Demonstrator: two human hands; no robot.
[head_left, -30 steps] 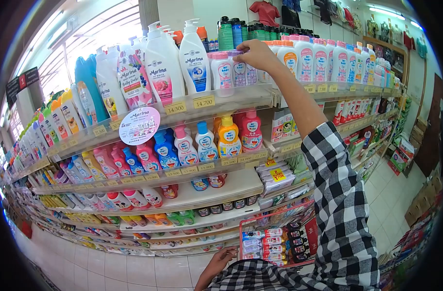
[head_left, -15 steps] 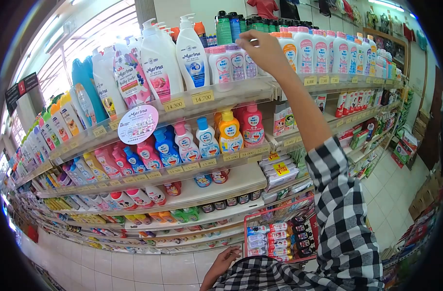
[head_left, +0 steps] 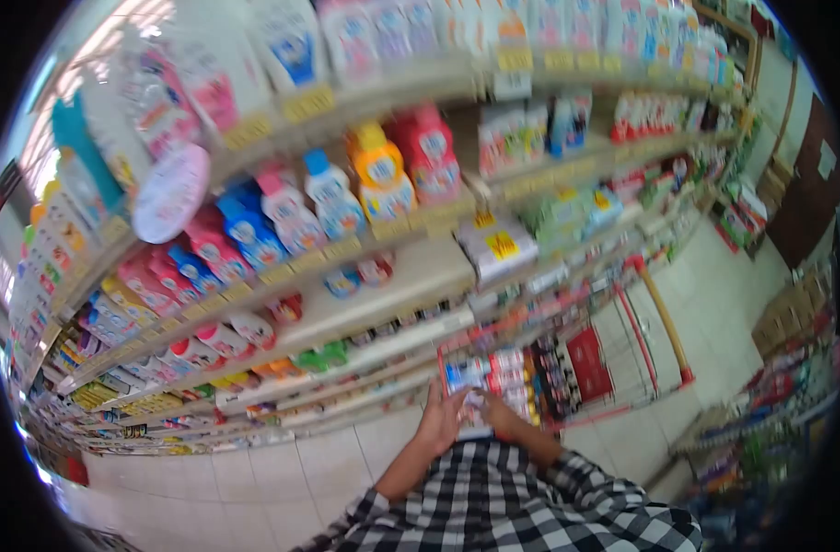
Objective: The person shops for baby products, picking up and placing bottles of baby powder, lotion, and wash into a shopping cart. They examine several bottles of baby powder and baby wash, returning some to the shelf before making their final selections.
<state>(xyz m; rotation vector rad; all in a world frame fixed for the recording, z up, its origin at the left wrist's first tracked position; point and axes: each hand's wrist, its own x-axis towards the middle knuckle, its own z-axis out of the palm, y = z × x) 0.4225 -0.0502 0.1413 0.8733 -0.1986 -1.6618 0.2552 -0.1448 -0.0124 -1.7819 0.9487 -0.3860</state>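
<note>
Both hands are low in the head view, over the near end of a red-framed shopping cart. My left hand has its thumb pointing up and its fingers reaching right. Close beside it, my right hand points its fingers left and inward. Between and just beyond them lie pale purple and white packs, partly covered by the fingers. Blur hides whether either hand grips one. Red-and-white packs and dark-coloured packs fill rows in the cart.
Shelves of bottles run along the left and front, with yellow bottle and pink bottle on the middle shelf. A round sign juts from the upper shelf edge. The cart's yellow handle points right. Cardboard boxes stand far right.
My right hand has come down from the top shelf bottles to the cart. My left hand has moved up to the cart's near end. The view has tilted downward.
</note>
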